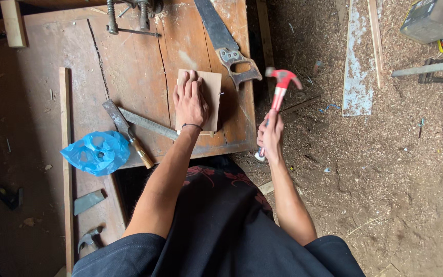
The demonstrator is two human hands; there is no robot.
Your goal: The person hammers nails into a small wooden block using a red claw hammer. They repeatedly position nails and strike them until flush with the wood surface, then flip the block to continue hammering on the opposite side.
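Observation:
My left hand (189,101) lies flat, fingers spread, on a small light wooden block (212,97) that rests on the worn wooden workbench (139,66). A small nail (221,94) sticks out of the block's right side. My right hand (270,134) grips the handle of a red claw hammer (282,84), held up to the right of the block, beyond the bench's edge; its head is blurred.
A handsaw (224,41) lies on the bench behind the block. A chisel (128,132) and a flat metal bar (147,123) lie left of my hand, near a blue plastic bag (97,152). Sawdust covers the floor (385,169); planks and a toolbox (431,18) lie at right.

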